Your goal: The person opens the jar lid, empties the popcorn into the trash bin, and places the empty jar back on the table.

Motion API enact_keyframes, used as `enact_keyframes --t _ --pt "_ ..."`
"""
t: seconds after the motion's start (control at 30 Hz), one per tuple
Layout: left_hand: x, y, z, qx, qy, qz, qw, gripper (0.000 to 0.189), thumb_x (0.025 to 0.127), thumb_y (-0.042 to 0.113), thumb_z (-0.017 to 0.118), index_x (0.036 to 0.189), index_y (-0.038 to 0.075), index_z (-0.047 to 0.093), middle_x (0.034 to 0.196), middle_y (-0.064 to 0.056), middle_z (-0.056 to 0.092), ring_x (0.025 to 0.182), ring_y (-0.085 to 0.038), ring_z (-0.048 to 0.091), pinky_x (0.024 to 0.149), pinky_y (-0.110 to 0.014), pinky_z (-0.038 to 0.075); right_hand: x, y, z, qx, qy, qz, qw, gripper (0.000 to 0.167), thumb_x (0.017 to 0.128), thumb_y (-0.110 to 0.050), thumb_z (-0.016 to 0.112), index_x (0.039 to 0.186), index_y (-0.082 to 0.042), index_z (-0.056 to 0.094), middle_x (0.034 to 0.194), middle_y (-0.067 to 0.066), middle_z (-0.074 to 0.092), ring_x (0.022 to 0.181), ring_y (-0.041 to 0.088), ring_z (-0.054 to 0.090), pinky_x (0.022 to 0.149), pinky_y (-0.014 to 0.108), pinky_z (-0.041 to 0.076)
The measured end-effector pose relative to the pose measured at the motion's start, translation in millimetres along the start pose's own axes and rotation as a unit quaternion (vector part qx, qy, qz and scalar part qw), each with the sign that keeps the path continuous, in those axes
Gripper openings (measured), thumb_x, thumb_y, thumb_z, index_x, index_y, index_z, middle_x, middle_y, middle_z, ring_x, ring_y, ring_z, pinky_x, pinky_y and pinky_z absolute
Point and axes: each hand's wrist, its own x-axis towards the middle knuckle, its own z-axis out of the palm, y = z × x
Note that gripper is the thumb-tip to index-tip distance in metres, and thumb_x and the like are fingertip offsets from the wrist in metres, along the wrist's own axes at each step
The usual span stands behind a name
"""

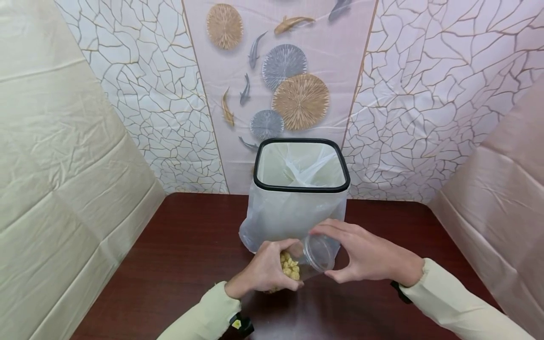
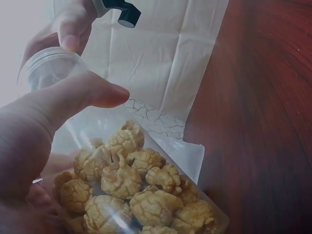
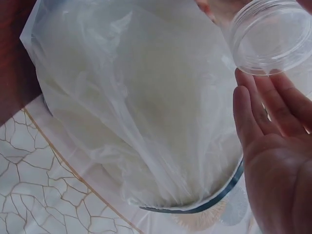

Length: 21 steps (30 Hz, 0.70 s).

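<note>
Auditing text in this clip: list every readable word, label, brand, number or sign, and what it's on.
Readable text: none in any view.
Clear container: no label or print visible.
Left wrist strap: small yellow mark, too small to tell if it carries text.
Lined bin: no lettering visible.
Wall covering: pictures and patterns, no lettering visible.
</note>
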Motion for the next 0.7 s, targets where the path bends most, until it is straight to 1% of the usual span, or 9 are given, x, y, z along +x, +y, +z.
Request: enact_keyframes --t 0.1,0.17,0.3,0.33,0.4,0.47,0.57,0.7 --pt "-0.7 0.1 -2.0 -0.008 -0.004 0.002 1.0 0.075 0.062 0.027 0.097 0.132 0.013 0.07 0.106 -0.005 0.079 0.087 -0.002 0.067 0.078 -0.014 0.055 -2.3 -2 -5 -0.02 0.014 -0.017 0.9996 0.081 0.069 -0.027 0.095 0.14 -0.011 0.06 0.137 -0.005 0.063 0.117 0.01 0.065 0.094 0.029 0.059" --pt "-1.8 0.0 -4.4 -0.006 -0.004 0.002 1.0 0.074 0.062 0.025 0.097 0.13 0.014 0.071 0.106 -0.004 0.079 0.088 -0.003 0.067 0.079 -0.015 0.056 -4.8 -3 -9 -0.029 0.023 -0.021 0.9991 0.082 0.069 -0.026 0.096 0.141 -0.011 0.06 0.138 -0.004 0.063 0.118 0.012 0.065 0.096 0.023 0.056" --pt "-5.9 -1.4 -11.2 0.005 0.007 -0.006 0.9999 0.071 0.061 0.024 0.097 0.127 0.015 0.073 0.103 0.001 0.079 0.086 -0.002 0.067 0.077 -0.016 0.056 -13.5 -1 -18 -0.043 0.034 -0.016 0.9984 0.083 0.068 -0.025 0.096 0.141 -0.01 0.06 0.138 -0.004 0.063 0.118 0.012 0.065 0.104 0.008 0.043" --pt "-7.4 -2.3 -13.3 0.009 0.009 -0.009 0.9999 0.07 0.06 0.024 0.097 0.126 0.015 0.073 0.102 0.003 0.078 0.086 -0.003 0.067 0.077 -0.017 0.056 -16.5 1 -21 -0.05 0.035 -0.012 0.998 0.083 0.068 -0.026 0.096 0.141 -0.011 0.06 0.138 -0.005 0.063 0.118 0.011 0.065 0.106 0.005 0.04" --pt "-11.0 -4.4 -18.0 0.013 0.014 -0.015 0.9997 0.072 0.06 0.024 0.097 0.127 0.015 0.072 0.101 0.006 0.077 0.085 -0.003 0.066 0.076 -0.018 0.056 -23.2 4 -24 -0.062 0.037 -0.002 0.9974 0.083 0.067 -0.026 0.096 0.141 -0.011 0.061 0.135 -0.006 0.063 0.115 0.008 0.064 0.105 0.003 0.038" --pt "-15.5 -7.4 -23.2 0.016 0.016 -0.02 0.9995 0.074 0.06 0.025 0.097 0.129 0.015 0.072 0.102 0.006 0.077 0.085 -0.004 0.066 0.076 -0.019 0.056 -30.8 7 -26 -0.074 0.034 0.011 0.9966 0.082 0.067 -0.027 0.097 0.139 -0.011 0.062 0.133 -0.008 0.064 0.112 0.006 0.063 0.102 0.004 0.039" --pt "-24.4 -14.0 -31.6 0.025 0.023 -0.024 0.9991 0.078 0.06 0.026 0.098 0.132 0.015 0.07 0.102 0.005 0.076 0.085 -0.005 0.065 0.075 -0.02 0.056 -42.6 13 -27 -0.085 0.023 0.032 0.9956 0.079 0.066 -0.028 0.097 0.135 -0.013 0.064 0.13 -0.009 0.065 0.108 0.005 0.063 0.095 0.008 0.047" --pt "-40.4 -26.4 -43.3 0.028 0.041 -0.034 0.9982 0.08 0.06 0.026 0.098 0.134 0.018 0.069 0.104 0.006 0.077 0.084 -0.005 0.066 0.073 -0.021 0.057 -57.2 20 -20 -0.089 -0.003 0.046 0.995 0.073 0.066 -0.03 0.097 0.13 -0.012 0.066 0.125 -0.007 0.066 0.104 0.007 0.065 0.086 0.02 0.056"
